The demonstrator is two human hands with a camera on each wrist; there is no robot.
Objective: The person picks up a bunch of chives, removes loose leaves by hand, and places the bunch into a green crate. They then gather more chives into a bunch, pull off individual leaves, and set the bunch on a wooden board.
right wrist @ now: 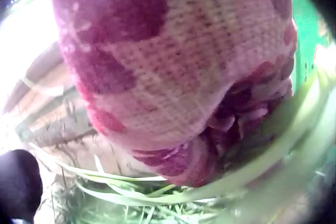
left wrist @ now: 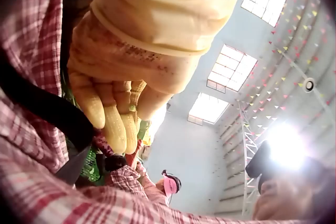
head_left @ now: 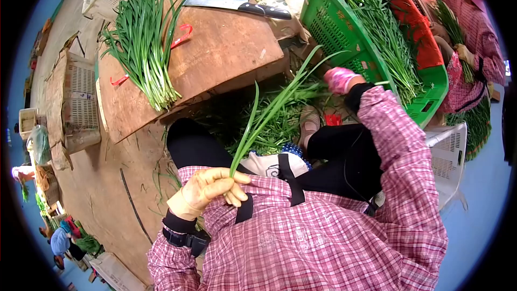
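In the head view my left hand [head_left: 207,191], in a cream rubber glove, pinches a few garlic chives [head_left: 253,129] whose leaves point up and right. The left wrist view shows that glove's bent fingers [left wrist: 113,113]. My right hand [head_left: 343,80], in a pink flowered glove and blurred, is beside the green crate [head_left: 344,27]. Its fingers are curled in the right wrist view, with pale garlic chive leaves [right wrist: 252,174] running past them. On the wooden board [head_left: 226,48] lies a bundle of garlic chives [head_left: 145,43], with a red tie [head_left: 182,36] beside it.
A cleaver [head_left: 231,1] lies along the board's far edge. Loose chives [head_left: 382,32] fill the crate, which has red cloth [head_left: 412,27] along one side. Leaf trimmings [head_left: 269,134] cover the floor between my legs. Another person [head_left: 474,32] sits at right; a white crate [head_left: 449,156] stands nearby.
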